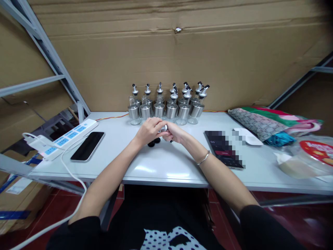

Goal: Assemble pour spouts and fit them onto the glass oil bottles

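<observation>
My left hand [148,131] and my right hand [174,132] meet over the middle of the white table [166,166], fingers curled together around a small shiny metal pourer cap [163,128]. Two small black round pieces [154,142] lie on the table just under my left hand. Behind my hands stands a row of several glass oil bottles [166,107] with steel sleeves and metal spouts, against the cardboard wall.
A black phone [87,146] and a white power strip [66,138] with a cable lie at the left. A dark tablet [223,148], a white mouse [248,138], folded cloth bags [270,121] and a plastic packet [309,156] lie at the right.
</observation>
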{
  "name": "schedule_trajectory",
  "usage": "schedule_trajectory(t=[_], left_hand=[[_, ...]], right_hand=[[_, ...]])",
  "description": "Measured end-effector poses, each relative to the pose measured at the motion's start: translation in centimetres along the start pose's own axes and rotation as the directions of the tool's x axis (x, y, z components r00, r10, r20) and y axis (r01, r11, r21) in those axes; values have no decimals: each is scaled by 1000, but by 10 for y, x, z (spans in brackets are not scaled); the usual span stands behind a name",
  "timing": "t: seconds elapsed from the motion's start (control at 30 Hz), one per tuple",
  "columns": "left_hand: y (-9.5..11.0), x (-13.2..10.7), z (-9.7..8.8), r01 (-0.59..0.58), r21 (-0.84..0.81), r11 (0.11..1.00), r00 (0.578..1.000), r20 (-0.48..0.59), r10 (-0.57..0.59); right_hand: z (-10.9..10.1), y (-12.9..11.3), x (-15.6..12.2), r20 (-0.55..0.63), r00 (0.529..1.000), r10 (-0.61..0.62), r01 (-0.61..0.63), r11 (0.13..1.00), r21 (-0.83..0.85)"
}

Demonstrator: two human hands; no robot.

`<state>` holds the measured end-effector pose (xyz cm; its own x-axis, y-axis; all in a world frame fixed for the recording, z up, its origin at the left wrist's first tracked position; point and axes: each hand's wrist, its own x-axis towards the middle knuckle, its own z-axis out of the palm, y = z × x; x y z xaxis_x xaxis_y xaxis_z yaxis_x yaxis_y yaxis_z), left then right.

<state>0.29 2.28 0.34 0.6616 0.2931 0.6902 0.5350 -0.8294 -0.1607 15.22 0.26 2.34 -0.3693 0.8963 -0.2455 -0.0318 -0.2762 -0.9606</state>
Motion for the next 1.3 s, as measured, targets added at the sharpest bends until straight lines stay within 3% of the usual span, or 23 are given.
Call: schedule_trajectory(t=[0.1,0.2,0.4,0.67,0.87,0.93,1.1,1.2,1.3], left_hand=[[0,0,1,14,-13,1000,1000,-25,-14],[0,0,2,30,-24,999,997,-71,-31],[1,2,-4,69,-108,992,995,-65,-76],[3,8,-11,115,-298,948,982,-110,-154],[1,11,-9,168,-414,894,968,-104,-230],[-2,12,-10,184,-434,882,966,-85,-243],[-10,12,-16,259,-456,852,951,-35,-308],[-13,12,-17,287,-484,827,941,-21,-338],[-16,10,-17,318,-500,806,931,3,-365]], right_hand=[[2,-1,0,-55,997,49,-45,997,69],[7,-1,1,-170,983,-73,83,995,53],[11,3,6,-312,902,-299,301,953,-44],[9,10,15,-421,773,-475,402,879,-254],[16,12,10,-492,707,-509,425,861,-279],[21,13,10,-508,707,-493,452,867,-212],[31,12,14,-469,776,-422,516,852,87],[31,10,12,-433,793,-429,520,847,114],[27,9,9,-358,839,-410,468,879,92]])
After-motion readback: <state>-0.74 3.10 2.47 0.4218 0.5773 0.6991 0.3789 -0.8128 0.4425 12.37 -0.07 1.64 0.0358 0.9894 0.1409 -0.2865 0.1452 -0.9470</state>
